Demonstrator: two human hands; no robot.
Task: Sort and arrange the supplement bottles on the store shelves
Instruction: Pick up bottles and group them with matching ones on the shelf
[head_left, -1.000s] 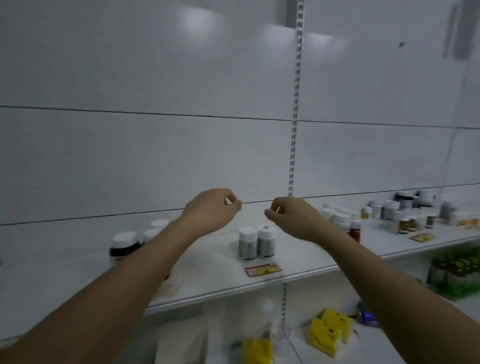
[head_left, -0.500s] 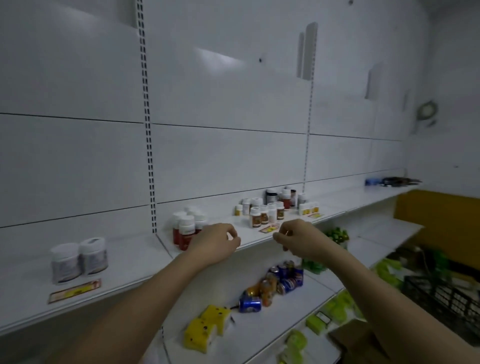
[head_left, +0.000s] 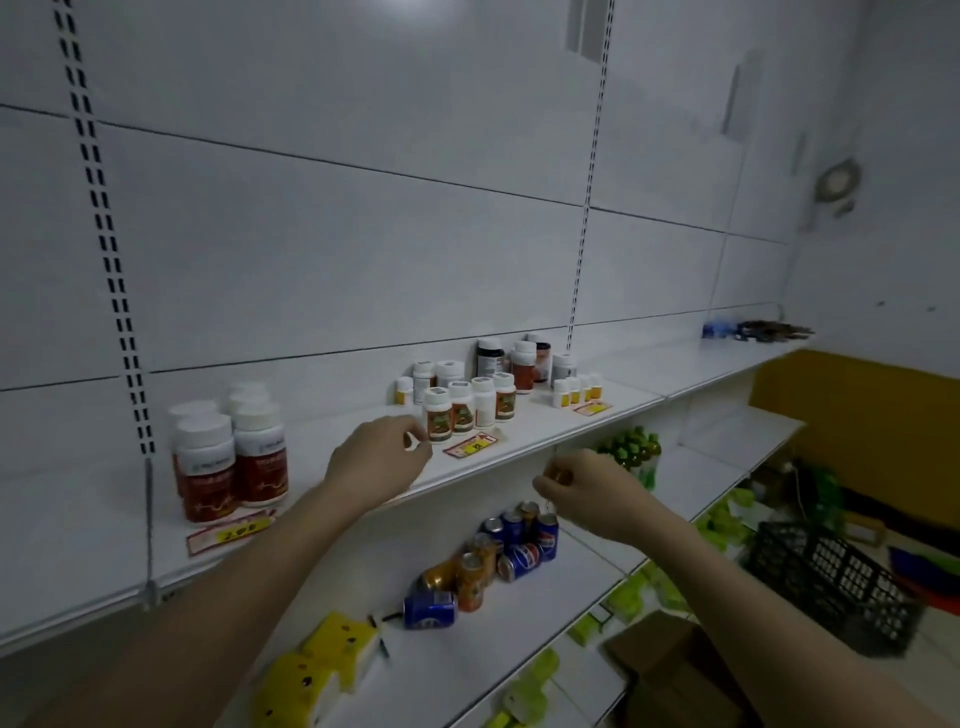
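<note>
White-capped brown-labelled supplement bottles: upright row on white metal shelf, just right of left hand (nearer; fingers curled, empty). Right hand, below shelf edge, fingers clenched; contents indiscernible.

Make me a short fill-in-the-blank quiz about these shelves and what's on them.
1. The red-labelled bottles have caps coloured ____.
2. The soda cans sit on the shelf ____ the supplement shelf.
3. The blue can nearest the yellow packs is lying on its ____.
4. The black crate is at the ____ of the view.

Answers: white; below; side; right
</note>
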